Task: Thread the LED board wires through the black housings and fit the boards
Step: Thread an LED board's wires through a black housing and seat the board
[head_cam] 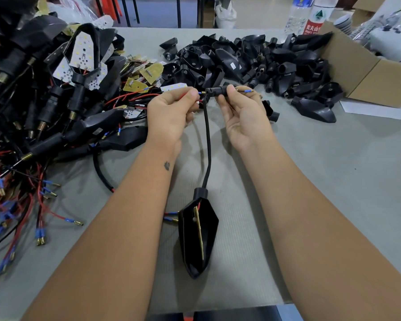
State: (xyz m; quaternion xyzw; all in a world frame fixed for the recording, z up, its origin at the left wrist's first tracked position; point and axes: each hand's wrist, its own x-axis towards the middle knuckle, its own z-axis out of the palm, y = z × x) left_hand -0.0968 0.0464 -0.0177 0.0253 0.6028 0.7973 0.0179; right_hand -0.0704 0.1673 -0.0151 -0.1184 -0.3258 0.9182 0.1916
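Note:
My right hand (241,112) grips a small black tubular stem piece (215,90); a wire with a blue-sleeved gold terminal (245,91) sticks out of its right end. My left hand (171,112) pinches a red wire whose blue and gold terminal (201,92) sits at the stem's left opening. From between the hands a black sleeved cable (207,140) hangs down to a black pointed housing (198,232) lying on the grey table (322,181), with an LED board (199,230) standing on edge inside it.
A heap of housings with white LED boards and red, black and blue-tipped wires (44,100) fills the left side. Loose black housings and stems (252,63) pile at the back, beside an open cardboard box (368,70). Water bottles (310,15) stand behind.

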